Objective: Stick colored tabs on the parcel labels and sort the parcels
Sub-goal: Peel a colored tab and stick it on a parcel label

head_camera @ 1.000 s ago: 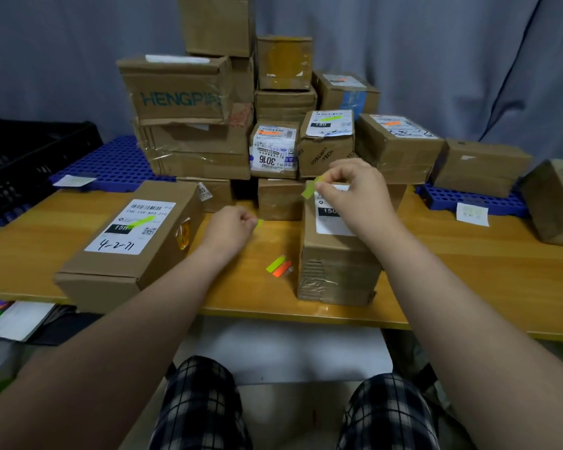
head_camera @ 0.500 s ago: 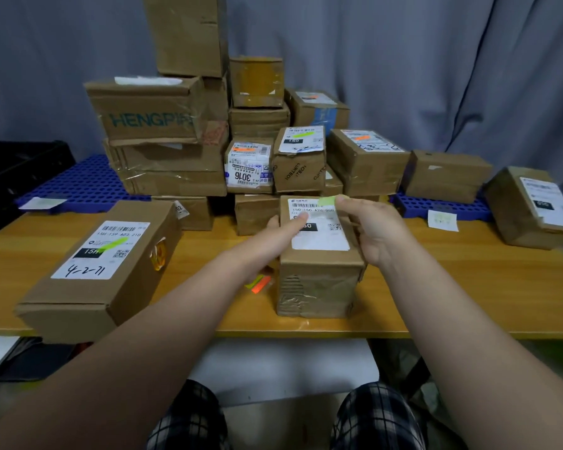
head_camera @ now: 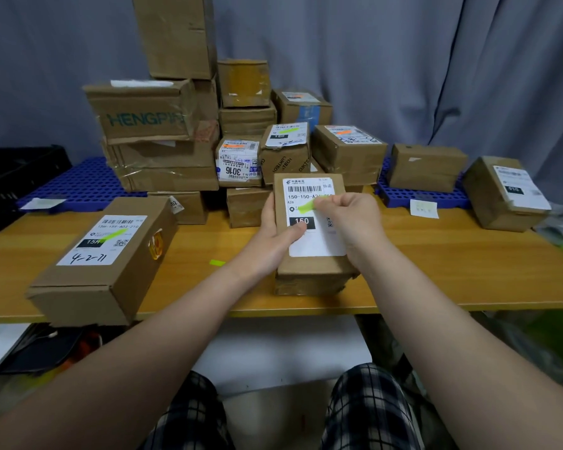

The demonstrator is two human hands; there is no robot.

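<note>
The person is sitting at the desk (head_camera: 468, 271) and working on a small parcel (head_camera: 309, 274), which is resting on the desk near its front edge, between the two hands. The left hand (head_camera: 273, 228) is gripping the parcel's left side, its fingers curling round the edge and its thumb lying across the white label (head_camera: 316, 245), on the black "150" box. The right hand (head_camera: 348, 219) is hanging over the label's right half, its fingers pressed together and pinching the right end of a green tab (head_camera: 306, 207). The tab's free end is lying on the label just below the barcode.

A bigger parcel (head_camera: 111, 287) is sitting at the desk's left front corner, and its own label is already wearing a green tab. A loose green strip (head_camera: 217, 263) is lying on the desk between the two parcels. A pile of parcels (head_camera: 163, 157) is standing behind, some on a blue pallet (head_camera: 78, 186).
</note>
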